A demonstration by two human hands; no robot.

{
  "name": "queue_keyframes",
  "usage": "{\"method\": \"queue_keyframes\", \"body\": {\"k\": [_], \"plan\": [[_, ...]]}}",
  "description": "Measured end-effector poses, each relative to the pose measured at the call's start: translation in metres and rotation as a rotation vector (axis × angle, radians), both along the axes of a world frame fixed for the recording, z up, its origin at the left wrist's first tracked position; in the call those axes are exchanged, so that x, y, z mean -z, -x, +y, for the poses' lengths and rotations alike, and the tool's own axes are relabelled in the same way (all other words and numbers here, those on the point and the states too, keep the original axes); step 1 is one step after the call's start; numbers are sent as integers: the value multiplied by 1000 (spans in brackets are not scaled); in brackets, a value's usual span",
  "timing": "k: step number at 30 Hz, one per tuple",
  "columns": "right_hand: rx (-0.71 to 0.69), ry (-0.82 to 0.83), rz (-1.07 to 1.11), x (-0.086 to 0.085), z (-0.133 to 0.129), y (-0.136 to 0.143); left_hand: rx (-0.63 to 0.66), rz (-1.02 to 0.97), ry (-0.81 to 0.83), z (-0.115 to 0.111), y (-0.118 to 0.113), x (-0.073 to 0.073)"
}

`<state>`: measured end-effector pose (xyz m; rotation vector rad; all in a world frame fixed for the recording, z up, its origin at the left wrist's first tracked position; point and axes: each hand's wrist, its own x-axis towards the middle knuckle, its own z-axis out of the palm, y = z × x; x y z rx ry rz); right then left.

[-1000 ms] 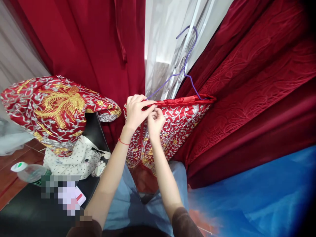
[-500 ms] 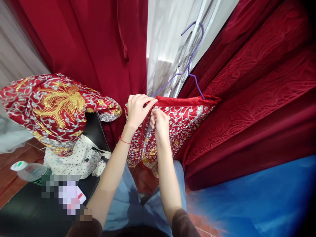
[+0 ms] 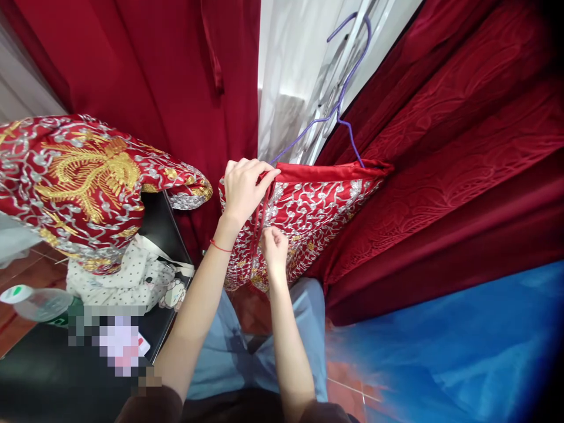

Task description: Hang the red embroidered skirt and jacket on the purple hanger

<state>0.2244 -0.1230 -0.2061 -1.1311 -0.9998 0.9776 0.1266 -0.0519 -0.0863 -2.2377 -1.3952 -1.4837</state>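
1. Downward movement is showing in the right hand (image 3: pixel 275 249): half a second ago it was curling close beneath the waistband (image 3: pixel 326 172), and now it is hovering lower over the front of the embroidered garment (image 3: pixel 308 205). The left hand (image 3: pixel 243 188) is staying at the waistband's left end.

2. Hands are working apart, one above the other. The left is pinching the band's edge between thumb and fingers; the right is keeping its fingers curled beside the narrow red ties (image 3: pixel 256 229), and I cannot tell whether it is gripping one.

3. Already, the garment is hanging before the person's knees, its waistband stretching along the purple hanger (image 3: pixel 338 108), whose arms are running down to the opening. The ties are dangling down the front; whether they are joined anywhere is not showing.

4. Smooth, satiny red is forming the band, while raised silver scrolls and gold patches are covering the cloth below, which is tapering in soft folds.

5. Nearby, a second embroidered piece (image 3: pixel 88 176) is slumping in a rounded heap over a dotted cloth bag (image 3: pixel 118 282), its gold, feathery motif facing up. A clear bottle (image 3: pixel 44 305) is lying tilted beside the bag.
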Motion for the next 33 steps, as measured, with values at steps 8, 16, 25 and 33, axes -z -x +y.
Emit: {"method": "queue_keyframes", "body": {"k": [8,16,25,33], "plan": [[84,-145,-126,-11,2,-6,14,19,24,3,5,-4],[183,-230,-352,-59,25,3,31,47,18,2,7,-4],[77,-120,-163,-66,26,13,14,114,-9,2,11,-1],[-239,-12,103,-74,25,-7,1,117,-7,2,7,0]]}}
